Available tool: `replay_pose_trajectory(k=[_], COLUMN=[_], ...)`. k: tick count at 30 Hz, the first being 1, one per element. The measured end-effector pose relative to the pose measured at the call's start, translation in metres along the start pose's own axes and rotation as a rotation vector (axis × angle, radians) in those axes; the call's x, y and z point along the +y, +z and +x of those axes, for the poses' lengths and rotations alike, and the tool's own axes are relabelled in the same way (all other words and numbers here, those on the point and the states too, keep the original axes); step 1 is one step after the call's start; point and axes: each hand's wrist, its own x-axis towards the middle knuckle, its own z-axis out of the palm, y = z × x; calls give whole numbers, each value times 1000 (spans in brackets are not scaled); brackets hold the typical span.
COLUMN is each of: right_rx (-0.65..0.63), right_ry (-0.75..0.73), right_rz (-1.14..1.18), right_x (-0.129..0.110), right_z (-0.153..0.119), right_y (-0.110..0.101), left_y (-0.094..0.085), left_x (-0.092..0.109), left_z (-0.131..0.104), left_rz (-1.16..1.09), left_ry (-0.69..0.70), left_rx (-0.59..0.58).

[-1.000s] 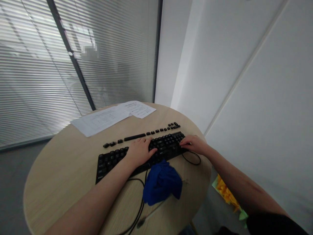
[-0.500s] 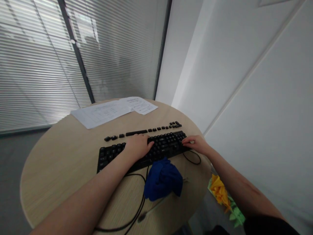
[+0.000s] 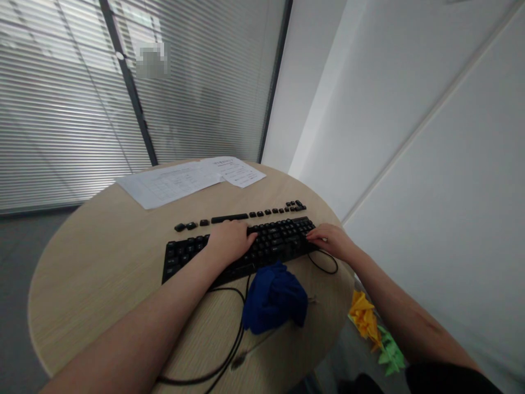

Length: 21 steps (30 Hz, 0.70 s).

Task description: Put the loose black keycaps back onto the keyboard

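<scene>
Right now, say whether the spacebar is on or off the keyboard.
Off: the spacebar lies on the table beyond the keyboard, in a row of loose keycaps.

L hand (image 3: 229,241) palm-down, R hand (image 3: 331,241) part-curled, 2 forearms (image 3: 164,306) extended fwd.

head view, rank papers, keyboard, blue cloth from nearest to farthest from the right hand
1. Keyboard: right end at the right hand
2. Blue cloth: near side of the table, left of the hand
3. Papers: far side, to the left

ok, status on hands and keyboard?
Left hand across the keyboard, right hand at right end. Loose keycaps lined up beyond. Blue cloth bunched on near side.
</scene>
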Motion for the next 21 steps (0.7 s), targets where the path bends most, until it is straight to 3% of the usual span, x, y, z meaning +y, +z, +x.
replay_pose_trajectory(k=[4, 16, 21], right_rx=[45, 199, 79], right_ry=[-27, 149, 230], right_rz=[-44, -39, -3], right_x=[-3, -10, -7], right_z=[-4, -18, -10], right_y=[2, 28, 21], left_y=[0, -1, 1], left_x=[-1, -2, -2], left_z=[1, 1, 3], left_rz=[-6, -4, -4], left_ry=[-6, -10, -13], left_rx=[-2, -9, -11])
